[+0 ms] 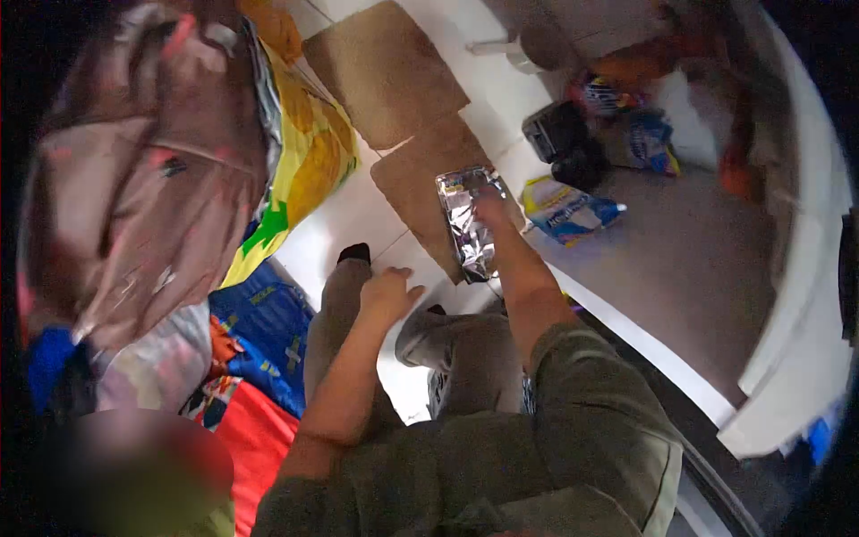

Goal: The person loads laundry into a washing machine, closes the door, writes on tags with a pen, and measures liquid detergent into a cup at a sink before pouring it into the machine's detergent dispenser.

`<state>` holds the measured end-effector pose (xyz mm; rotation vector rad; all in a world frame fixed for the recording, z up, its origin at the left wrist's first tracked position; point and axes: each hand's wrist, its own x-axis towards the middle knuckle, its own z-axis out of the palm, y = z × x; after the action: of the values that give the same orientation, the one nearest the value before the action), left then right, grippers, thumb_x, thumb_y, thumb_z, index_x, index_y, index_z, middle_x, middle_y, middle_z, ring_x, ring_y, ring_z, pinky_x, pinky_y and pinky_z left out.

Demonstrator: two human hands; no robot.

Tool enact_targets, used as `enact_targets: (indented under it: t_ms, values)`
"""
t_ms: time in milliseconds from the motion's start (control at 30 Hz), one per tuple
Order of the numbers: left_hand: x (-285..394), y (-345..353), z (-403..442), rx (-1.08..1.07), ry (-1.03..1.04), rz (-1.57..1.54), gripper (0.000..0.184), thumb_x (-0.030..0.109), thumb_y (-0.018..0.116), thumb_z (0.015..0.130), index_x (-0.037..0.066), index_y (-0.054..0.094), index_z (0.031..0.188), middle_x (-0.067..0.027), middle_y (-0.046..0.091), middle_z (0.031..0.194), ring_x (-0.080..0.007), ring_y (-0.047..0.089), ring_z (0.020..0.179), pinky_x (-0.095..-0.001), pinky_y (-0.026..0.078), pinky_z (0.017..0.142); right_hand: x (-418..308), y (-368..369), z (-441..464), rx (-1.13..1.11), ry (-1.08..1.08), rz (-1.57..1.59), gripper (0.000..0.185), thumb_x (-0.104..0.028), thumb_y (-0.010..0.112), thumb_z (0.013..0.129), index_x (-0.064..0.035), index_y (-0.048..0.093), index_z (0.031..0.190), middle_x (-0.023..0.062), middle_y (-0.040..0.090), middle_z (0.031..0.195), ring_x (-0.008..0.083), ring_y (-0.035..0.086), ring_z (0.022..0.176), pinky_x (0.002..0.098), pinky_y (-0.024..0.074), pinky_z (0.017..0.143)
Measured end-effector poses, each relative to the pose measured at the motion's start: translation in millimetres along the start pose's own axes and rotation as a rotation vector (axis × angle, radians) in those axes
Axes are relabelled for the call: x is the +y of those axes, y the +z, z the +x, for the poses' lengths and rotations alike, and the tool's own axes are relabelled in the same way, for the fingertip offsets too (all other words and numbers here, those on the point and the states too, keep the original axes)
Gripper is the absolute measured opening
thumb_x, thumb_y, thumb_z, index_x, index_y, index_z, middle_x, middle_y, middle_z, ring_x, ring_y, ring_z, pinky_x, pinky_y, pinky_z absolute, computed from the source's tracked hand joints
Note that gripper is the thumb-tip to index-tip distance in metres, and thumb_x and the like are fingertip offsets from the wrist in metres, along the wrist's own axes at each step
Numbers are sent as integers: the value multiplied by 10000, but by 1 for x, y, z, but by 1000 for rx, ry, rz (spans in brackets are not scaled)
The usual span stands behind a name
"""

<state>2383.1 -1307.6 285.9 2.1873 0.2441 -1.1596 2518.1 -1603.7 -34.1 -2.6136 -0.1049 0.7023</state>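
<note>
A shiny silver packet (466, 234) is near the middle of the view, above a brown mat (416, 166). My right hand (489, 208) is at the packet's upper right side; its fingers are blurred, so whether they grip it is unclear. My left hand (391, 294) hangs over my knee with its fingers apart and nothing in it. Just right of the packet lies a blue, white and yellow bag (569, 211) on the edge of a low surface.
A low shelf or cabinet floor (689, 268) at the right holds a black container (555, 132) and several packets. A large yellow bag (309, 134), brown cloth (170, 197), blue bag (266, 313) and red item (259, 438) fill the left side. Part of another person shows at bottom left.
</note>
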Motion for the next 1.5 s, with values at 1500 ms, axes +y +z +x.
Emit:
enact_targets:
  t_ms: [1500]
  values:
    - [6,101,4,-36,90,-164,460,381,557,797,58,538,1125,-179,553,1117,-337,547,998,-395,422,860,21,-154,-329,323,819,-188,337,-236,630,709,-92,556,1005,159,621,885,357,587,829,416,464,692]
